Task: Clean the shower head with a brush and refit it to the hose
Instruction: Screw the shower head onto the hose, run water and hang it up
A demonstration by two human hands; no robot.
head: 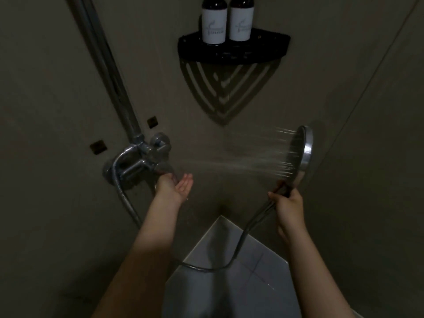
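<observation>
A round chrome shower head [302, 152] is held up at the right, its face turned left and spraying water toward the tap. My right hand [289, 203] is closed around its handle, where the metal hose [238, 246] joins. The hose loops down and back to the chrome mixer tap [142, 159] on the wall. My left hand [176, 183] is under the tap's lever, palm up and fingers apart, in the spray. No brush is in view.
A chrome riser pipe [107, 65] runs up from the tap. A black corner shelf [231, 48] holds two dark bottles [227, 19] with white labels. Dark walls meet in a corner; pale floor tiles [231, 283] show below.
</observation>
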